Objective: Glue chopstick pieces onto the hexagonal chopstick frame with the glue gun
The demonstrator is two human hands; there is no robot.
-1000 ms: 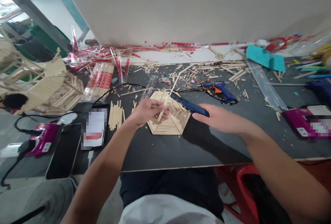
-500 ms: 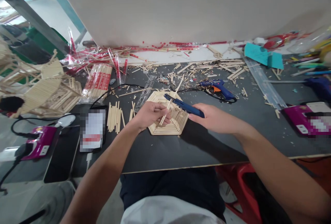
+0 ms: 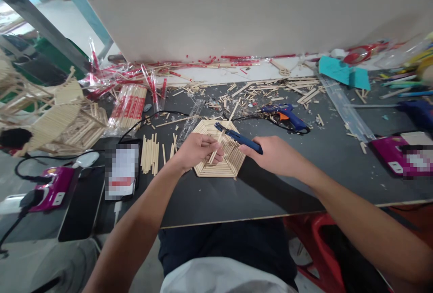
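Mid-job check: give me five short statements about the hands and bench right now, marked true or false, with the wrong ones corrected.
1. The left hand holds a thin wooden stick. True.
2. The right hand holds nothing. False: it grips a dark blue hand tool.
3. The blue glue gun lies on the table. True.
4. The hexagonal stick panel stands on edge. False: it lies flat on the table.
5. The phone with the lit screen lies left of the hexagonal stick panel. True.
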